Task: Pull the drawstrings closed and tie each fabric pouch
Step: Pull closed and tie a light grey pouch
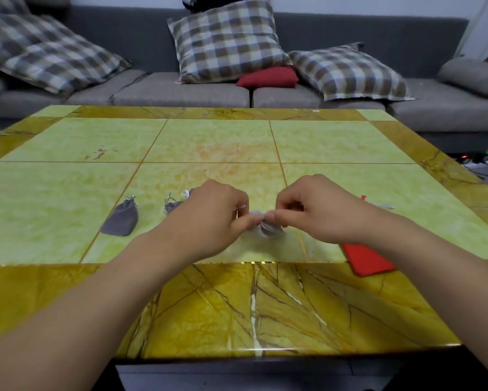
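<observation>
A small grey fabric pouch [267, 228] lies on the green-and-yellow table [209, 142], between my two hands. My left hand [209, 218] pinches its gathered mouth from the left, and my right hand [316, 210] pinches it from the right; a thin pale drawstring shows by my left fingers. Left of my hands lies a closed grey pouch [120, 218] with its strings tied. Another grey pouch [173, 206] sits partly hidden behind my left hand. A flat red pouch [367, 259] lies under my right forearm, its red string tip [363, 197] showing beyond the wrist.
A grey sofa [180, 94] with several checked cushions and one red cushion [268, 77] runs behind the table. Cables and small lights lie on the floor at the right [480, 165]. The table's near edge [265, 354] is just below my forearms.
</observation>
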Demonstrator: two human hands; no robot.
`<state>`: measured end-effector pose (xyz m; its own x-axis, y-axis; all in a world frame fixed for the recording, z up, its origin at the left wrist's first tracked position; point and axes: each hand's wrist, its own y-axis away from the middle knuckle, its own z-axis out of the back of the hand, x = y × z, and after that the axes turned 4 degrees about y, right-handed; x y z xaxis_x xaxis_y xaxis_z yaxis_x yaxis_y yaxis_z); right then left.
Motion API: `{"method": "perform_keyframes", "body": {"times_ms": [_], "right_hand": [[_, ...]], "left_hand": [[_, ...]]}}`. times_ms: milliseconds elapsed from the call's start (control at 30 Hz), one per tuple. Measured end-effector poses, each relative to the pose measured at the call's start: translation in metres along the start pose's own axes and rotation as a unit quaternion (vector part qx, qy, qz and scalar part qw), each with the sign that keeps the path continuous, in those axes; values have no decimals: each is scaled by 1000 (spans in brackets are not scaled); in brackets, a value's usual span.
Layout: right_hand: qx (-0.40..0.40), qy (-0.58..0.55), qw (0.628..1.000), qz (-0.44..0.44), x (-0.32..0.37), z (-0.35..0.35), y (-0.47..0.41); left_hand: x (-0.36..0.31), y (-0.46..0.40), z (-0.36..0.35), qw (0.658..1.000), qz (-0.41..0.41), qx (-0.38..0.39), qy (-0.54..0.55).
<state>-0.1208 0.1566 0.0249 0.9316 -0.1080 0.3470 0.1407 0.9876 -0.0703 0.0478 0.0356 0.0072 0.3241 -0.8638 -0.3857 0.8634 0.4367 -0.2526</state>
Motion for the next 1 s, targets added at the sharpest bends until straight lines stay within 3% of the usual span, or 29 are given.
{"method": "perform_keyframes", "body": {"times_ms": [200, 400, 633, 900, 1000], "right_hand": [[-29, -183, 982, -36, -3, 4, 0], [-52, -96, 993, -53, -5, 4, 4], [-103, -80, 991, 1, 0, 3, 2], [-73, -207, 975, -29, 0, 6, 2], [-71, -230, 971, -14, 6, 10, 3]], "left_hand": [[4, 0, 4, 998, -20, 45, 45], [-1, 0, 10, 981, -5, -16, 196], [-12, -1, 20, 883, 51, 23, 465], [-10, 2, 23, 896, 68, 56, 434], [-10, 2, 23, 894, 77, 29, 440]]}}
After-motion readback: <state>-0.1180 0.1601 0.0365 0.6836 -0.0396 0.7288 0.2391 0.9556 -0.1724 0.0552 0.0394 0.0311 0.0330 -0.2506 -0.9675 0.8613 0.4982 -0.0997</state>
